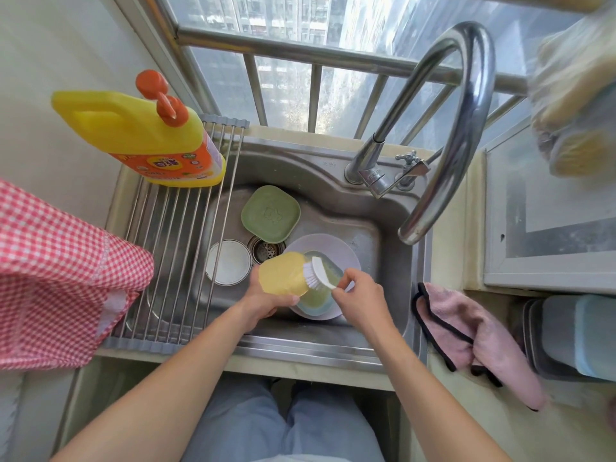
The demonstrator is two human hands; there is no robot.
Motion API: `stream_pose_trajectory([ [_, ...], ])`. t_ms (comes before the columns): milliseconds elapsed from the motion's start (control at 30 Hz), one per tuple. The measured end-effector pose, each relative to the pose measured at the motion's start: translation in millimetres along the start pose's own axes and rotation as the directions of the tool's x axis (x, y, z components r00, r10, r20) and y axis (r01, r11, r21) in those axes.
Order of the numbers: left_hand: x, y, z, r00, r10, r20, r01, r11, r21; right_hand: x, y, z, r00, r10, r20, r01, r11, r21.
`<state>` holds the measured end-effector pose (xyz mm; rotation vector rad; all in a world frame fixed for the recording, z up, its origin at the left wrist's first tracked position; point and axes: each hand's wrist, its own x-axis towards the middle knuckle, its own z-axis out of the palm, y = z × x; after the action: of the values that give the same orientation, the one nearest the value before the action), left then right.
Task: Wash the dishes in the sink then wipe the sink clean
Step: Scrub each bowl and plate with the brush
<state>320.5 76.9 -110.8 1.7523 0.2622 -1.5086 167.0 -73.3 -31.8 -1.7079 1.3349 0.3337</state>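
Stainless sink (393, 295) below a barred window: I hold a yellow dish (283, 273) above its near edge, my left hand (266, 301) gripping the rim from beneath. It looks light, rigid plastic, likely slippery wet. My right hand (358, 296) pinches a white brush (318, 270), bristles on the dish.

The yellow detergent bottle (140, 135) at the sink's back left corner bore an orange label whose print was too small to read.
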Motion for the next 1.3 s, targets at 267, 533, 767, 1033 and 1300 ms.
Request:
stream_pose_trajectory([
  [267, 1.5, 0.7, -7.0, 0.998, 0.061, 0.012, -0.061, 0.997, 0.051, 12.4, -5.6, -1.7, 0.999, -0.001, 0.035, -0.001, 0.999, 0.04],
  [533, 14.8, -10.9, 2.3, 0.977, 0.167, 0.131, -0.208, 0.876, 0.436, 35.8, -11.3, 6.5, 0.999, 0.003, 0.041, -0.005, 0.999, 0.039],
  [767, 4.9, 27.1, 21.6, 0.929, 0.254, -0.269, -0.189, 0.951, 0.245, 12.0, 11.4, 5.1, 0.994, 0.047, -0.097, -0.038, 0.995, 0.09],
  [1033, 0.5, 82.4, 1.4, 0.758, 0.621, -0.199, -0.484, 0.741, 0.465, 7.0, 33.1, 23.8, 0.998, 0.001, -0.066, -0.003, 0.999, -0.036],
  [1300, 65.6, 92.2, -6.2, 0.72, 0.684, -0.115, -0.276, 0.435, 0.857, 14.0, 37.2, 51.9, 0.997, -0.028, -0.071, 0.021, 0.995, -0.098],
])
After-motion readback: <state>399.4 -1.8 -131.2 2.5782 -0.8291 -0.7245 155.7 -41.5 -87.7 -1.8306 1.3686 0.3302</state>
